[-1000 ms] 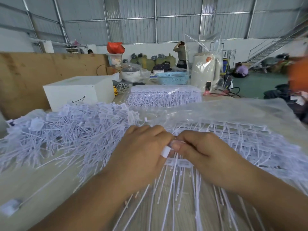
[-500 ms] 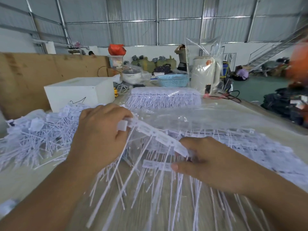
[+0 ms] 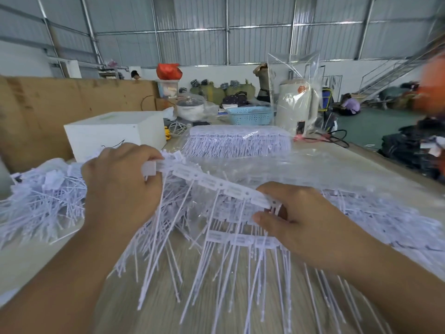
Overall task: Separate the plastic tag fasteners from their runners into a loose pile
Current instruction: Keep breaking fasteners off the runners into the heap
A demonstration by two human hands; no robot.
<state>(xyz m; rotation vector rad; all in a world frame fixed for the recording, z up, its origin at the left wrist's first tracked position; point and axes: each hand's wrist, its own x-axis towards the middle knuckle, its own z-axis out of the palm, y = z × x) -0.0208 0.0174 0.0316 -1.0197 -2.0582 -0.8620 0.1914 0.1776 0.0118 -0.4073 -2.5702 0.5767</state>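
Note:
A strip of white plastic tag fasteners is stretched between my hands above the table, its thin tails hanging down. My left hand grips the strip's left end, raised over the loose pile of fasteners at the left. My right hand pinches the strip's right end, lower and nearer me. A second short strip lies on the table under my right hand. Many more joined strips lie on clear plastic at the right.
A bagged bundle of fasteners lies behind the work area, next to a white box. Further back stand a blue basket and a wrapped white appliance. A brown board walls the left side. People work in the background.
My hands have moved apart: the left one rose up and left with one end of a strip, pulling it out from the heap, while the right one stayed low holding the other end.

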